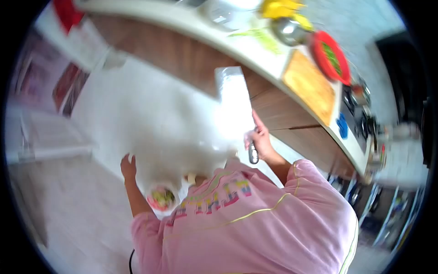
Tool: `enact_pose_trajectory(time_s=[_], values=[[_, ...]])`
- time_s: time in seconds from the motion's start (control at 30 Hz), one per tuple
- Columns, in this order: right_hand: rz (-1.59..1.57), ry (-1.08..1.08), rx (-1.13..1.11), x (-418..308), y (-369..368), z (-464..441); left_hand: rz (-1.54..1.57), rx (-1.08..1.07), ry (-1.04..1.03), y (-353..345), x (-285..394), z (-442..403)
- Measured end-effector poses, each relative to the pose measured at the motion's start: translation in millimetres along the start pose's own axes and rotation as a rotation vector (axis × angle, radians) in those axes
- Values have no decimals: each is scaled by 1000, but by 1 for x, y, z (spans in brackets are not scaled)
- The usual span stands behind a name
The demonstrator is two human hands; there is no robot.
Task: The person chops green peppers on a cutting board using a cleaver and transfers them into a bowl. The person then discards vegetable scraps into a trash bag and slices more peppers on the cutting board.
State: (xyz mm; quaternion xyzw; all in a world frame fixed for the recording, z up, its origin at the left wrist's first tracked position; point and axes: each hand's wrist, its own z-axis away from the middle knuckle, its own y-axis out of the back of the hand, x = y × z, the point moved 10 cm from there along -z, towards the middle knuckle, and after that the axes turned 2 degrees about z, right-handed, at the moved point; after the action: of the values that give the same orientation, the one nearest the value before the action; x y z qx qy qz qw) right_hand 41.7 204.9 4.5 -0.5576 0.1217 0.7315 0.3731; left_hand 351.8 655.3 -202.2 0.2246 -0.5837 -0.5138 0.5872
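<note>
My right hand [259, 136] is wrapped round the black handle of a cleaver [233, 98]. The broad blade points away from me and catches a bright glare, in front of the wooden cabinet fronts. My left hand [128, 167] hangs out to the left over the pale floor, fingers apart, with nothing visible in it. Low between that arm and my pink shirt is a round container [161, 198] with green and reddish contents, too blurred to name.
A counter [200, 27] runs from upper left to right. On it are a wooden cutting board [310, 86], a red basket [319, 55] with greens, a metal bowl [288, 31], leafy stalks [262, 37] and a blue cloth-like item [342, 126]. A shelving rack [383, 210] stands at lower right.
</note>
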Motion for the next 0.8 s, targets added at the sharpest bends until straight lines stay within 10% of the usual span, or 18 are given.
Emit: enact_pose_trajectory(time_s=[0.43,0.7,0.8], values=[[33,18,327,-129,348,4,458,-312,-639,-17,661,5],[1325,179,387,-186,407,-48,340,-477,-1236,-166,871,75],[1240,59,409,-194,406,-43,314,-493,-1190,-198,912,80]])
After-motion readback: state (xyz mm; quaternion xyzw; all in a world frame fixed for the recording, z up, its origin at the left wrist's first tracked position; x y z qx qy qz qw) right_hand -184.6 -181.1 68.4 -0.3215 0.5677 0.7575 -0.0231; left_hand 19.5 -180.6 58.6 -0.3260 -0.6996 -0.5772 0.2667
